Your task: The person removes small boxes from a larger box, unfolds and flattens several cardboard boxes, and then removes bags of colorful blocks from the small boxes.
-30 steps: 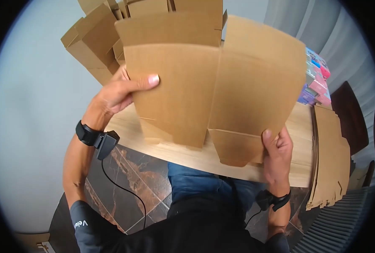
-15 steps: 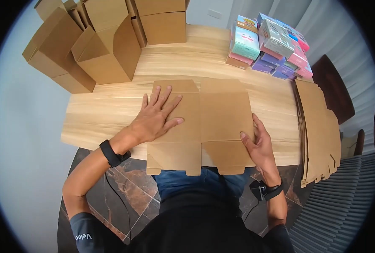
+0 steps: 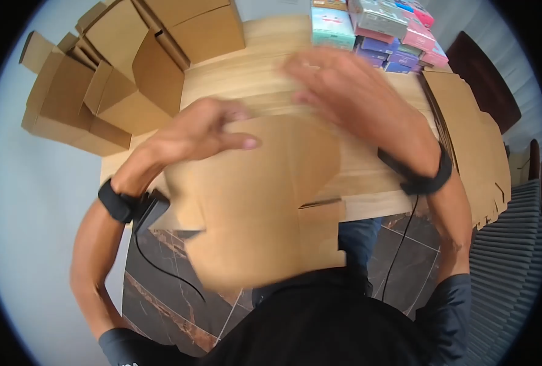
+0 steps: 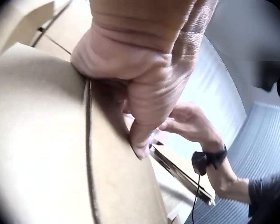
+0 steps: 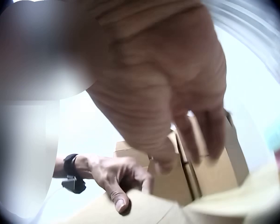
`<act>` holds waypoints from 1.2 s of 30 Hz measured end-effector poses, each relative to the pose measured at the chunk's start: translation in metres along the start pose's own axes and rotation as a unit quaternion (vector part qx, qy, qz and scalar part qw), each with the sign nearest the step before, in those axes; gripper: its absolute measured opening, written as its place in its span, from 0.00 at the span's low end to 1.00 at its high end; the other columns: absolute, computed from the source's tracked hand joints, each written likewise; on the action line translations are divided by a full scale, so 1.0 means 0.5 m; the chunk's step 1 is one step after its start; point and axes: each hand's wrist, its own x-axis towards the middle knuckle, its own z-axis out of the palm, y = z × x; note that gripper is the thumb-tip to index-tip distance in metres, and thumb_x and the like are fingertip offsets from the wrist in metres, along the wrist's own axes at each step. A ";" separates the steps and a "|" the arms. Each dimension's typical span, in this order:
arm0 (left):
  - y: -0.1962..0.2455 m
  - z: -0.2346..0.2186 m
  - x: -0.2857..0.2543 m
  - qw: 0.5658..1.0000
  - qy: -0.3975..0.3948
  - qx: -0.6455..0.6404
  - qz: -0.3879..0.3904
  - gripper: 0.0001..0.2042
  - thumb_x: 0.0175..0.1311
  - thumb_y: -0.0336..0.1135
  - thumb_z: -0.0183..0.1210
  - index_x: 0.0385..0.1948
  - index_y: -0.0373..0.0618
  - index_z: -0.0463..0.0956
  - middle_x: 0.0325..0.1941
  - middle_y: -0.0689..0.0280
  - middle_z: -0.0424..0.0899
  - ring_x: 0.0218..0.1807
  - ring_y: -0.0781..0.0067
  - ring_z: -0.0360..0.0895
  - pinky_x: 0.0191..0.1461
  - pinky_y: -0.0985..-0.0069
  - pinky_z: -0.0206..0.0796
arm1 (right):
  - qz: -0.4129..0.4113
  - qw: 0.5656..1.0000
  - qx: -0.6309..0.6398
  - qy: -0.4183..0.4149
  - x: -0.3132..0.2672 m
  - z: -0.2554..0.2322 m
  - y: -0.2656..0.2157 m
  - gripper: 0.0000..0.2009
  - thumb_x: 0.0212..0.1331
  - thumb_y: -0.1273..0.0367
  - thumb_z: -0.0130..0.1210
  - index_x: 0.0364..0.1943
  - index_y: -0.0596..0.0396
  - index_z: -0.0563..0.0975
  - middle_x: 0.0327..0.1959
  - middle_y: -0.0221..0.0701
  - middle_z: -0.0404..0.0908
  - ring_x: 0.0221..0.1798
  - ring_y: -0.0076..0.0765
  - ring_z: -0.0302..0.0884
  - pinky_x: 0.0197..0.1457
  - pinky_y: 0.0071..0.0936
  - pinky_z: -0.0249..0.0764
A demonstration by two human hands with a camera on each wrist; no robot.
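A brown cardboard box (image 3: 253,189), blurred by motion, stands tilted over the table's near edge with its flaps spread out. At its far left my left hand (image 3: 201,131) grips the edge. The left wrist view shows the thumb of that left hand (image 4: 140,79) against one face of the cardboard (image 4: 116,154), the other fingers hidden behind. My right hand (image 3: 350,85), also blurred, is raised beyond the box's far right side. In the right wrist view the fingers of the right hand (image 5: 168,93) hang loosely with nothing between them.
Several opened cardboard boxes (image 3: 134,91) stand at the table's back left. Small colourful boxes (image 3: 381,36) are stacked at the back right. Flat cardboard sheets (image 3: 469,146) lie piled along the right edge, near a dark chair (image 3: 481,82). Wood-grain tabletop (image 3: 271,33) shows between them.
The cardboard lay flat under my spread left hand half a second ago; now it is lifted and opened out. My right hand has left its right edge and moved up and away.
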 end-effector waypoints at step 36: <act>-0.130 0.214 -0.027 0.970 0.136 0.199 0.020 0.37 0.78 0.48 0.51 0.79 0.33 0.48 0.86 0.47 0.43 0.87 0.41 0.35 0.85 0.44 0.32 | 0.291 0.955 0.004 0.063 -0.261 0.212 -0.053 0.26 0.69 0.73 0.51 0.71 0.63 0.70 0.79 0.46 0.63 0.80 0.54 0.60 0.83 0.51 0.53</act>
